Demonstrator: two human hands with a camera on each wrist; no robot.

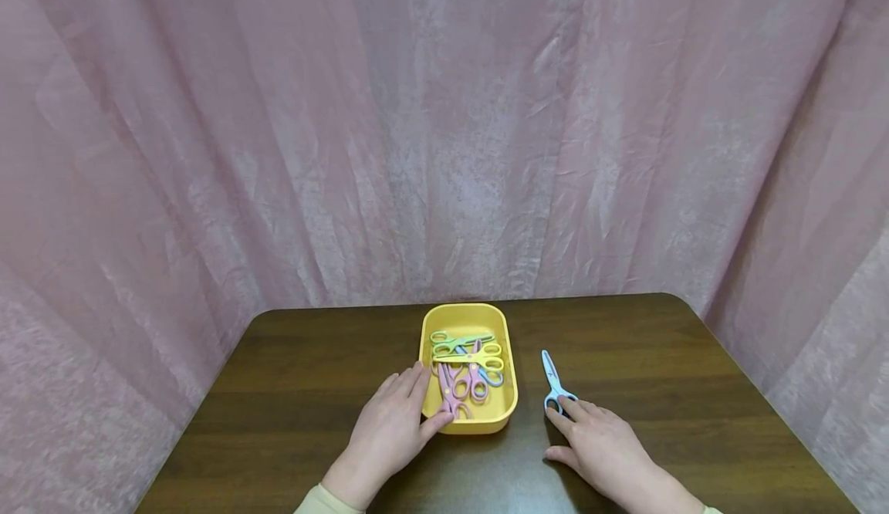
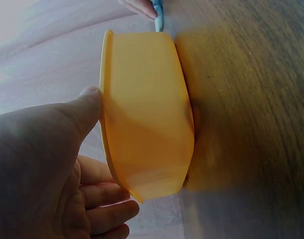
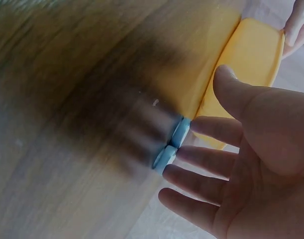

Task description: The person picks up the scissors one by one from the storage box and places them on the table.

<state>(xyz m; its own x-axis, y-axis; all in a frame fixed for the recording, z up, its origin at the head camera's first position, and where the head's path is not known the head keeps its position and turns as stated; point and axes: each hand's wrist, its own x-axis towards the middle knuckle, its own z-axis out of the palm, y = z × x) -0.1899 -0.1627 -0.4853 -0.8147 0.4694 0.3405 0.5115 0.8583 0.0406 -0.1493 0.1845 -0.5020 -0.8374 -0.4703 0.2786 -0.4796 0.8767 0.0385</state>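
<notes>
A yellow plastic tray [image 1: 510, 394] stands on the table with several children's scissors inside. Among them are green scissors [image 1: 451, 342], yellow scissors [image 1: 461, 358], blue scissors [image 1: 494, 379] and pink-purple scissors [image 1: 450, 400], overlapping one another. My left hand [image 1: 392, 425] rests at the tray's left and near rim, the thumb against its near edge and the fingers extended along the side. Right of the tray, light blue scissors [image 1: 551, 371] lie on the table, blades pointing away. My right hand [image 1: 603, 446] touches their handle loops with straight fingertips, thumb apart.
The brown wood-grain table [image 1: 312, 375] has rounded far corners. Pink curtains [image 1: 458, 136] hang behind it and along both sides.
</notes>
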